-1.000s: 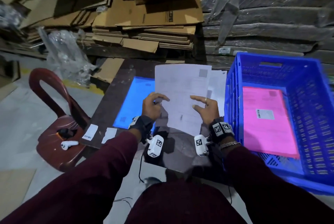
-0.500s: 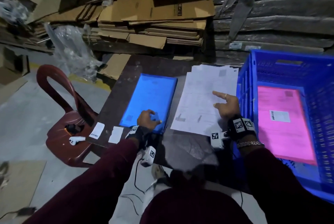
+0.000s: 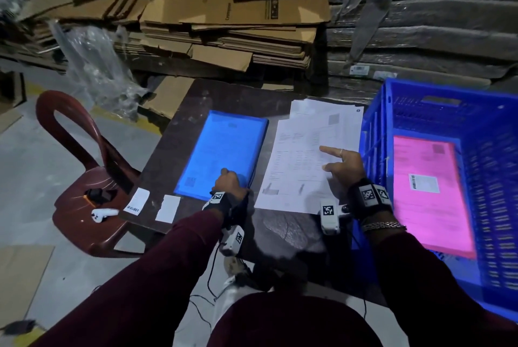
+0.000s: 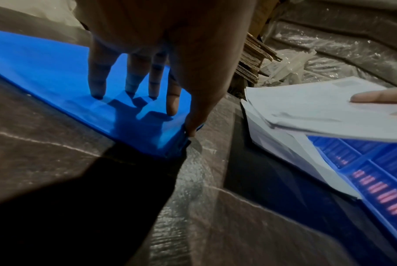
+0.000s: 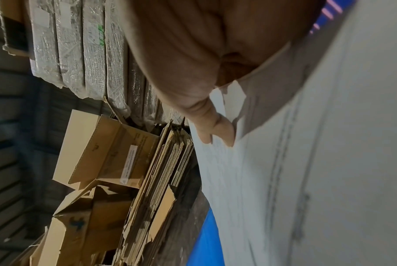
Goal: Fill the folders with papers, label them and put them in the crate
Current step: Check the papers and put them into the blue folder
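Observation:
A blue folder point(image 3: 224, 153) lies flat on the dark table point(image 3: 196, 100). My left hand point(image 3: 228, 180) stands on the folder's near right corner. In the left wrist view its fingertips point(image 4: 129, 90) touch the folder's point(image 4: 56, 72) top and the thumb meets the corner edge. To the right lies a stack of white papers point(image 3: 302, 170). My right hand point(image 3: 328, 159) rests on them with the index finger stretched out. In the right wrist view the thumb point(image 5: 220, 129) presses on the papers point(image 5: 329, 162). A pink labelled folder point(image 3: 429, 198) lies in the blue crate point(image 3: 437, 111).
Two white labels point(image 3: 137, 201) point(image 3: 168, 208) lie at the table's near left edge. A red plastic chair point(image 3: 84, 178) with an earbud case point(image 3: 102, 213) stands on the left. Flattened cardboard point(image 3: 229, 19) and wrapped bundles point(image 3: 434, 24) are stacked behind the table.
One second ago both hands held sheets up over the table. The sheets now lie on the right stack under my right hand, and my left hand has moved onto the blue folder's corner.

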The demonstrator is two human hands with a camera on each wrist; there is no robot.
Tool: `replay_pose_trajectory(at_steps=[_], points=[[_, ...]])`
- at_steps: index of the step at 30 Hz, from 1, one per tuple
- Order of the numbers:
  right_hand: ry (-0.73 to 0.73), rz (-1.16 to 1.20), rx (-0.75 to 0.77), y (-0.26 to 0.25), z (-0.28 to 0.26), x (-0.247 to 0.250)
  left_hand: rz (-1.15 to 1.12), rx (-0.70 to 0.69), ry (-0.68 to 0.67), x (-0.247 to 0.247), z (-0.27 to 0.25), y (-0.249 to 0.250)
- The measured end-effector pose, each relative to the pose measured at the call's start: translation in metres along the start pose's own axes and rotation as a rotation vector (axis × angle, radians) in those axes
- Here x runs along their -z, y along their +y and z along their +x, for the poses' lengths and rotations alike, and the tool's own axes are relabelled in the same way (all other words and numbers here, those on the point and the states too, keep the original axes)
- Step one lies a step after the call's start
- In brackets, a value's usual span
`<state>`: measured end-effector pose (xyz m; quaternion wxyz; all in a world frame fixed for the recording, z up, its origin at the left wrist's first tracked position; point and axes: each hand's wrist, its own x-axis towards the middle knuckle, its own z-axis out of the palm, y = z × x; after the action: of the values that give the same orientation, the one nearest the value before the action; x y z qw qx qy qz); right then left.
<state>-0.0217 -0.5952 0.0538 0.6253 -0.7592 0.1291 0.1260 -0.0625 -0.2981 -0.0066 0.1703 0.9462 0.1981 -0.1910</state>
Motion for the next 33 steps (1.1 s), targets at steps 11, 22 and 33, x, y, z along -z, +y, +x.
replay_pose_trajectory(at_steps=[11,22,33], points=[[-0.095,-0.064,-0.114,-0.005,0.015,-0.009,-0.427,0.066,0.194,0.007,0.003,-0.021],[-0.196,-0.129,-0.163,-0.018,0.038,-0.034,-0.783,0.107,0.253,0.004,0.003,-0.036],[-0.119,-0.029,-0.145,0.007,0.069,-0.075,-0.656,0.092,0.166,0.014,-0.003,-0.034]])
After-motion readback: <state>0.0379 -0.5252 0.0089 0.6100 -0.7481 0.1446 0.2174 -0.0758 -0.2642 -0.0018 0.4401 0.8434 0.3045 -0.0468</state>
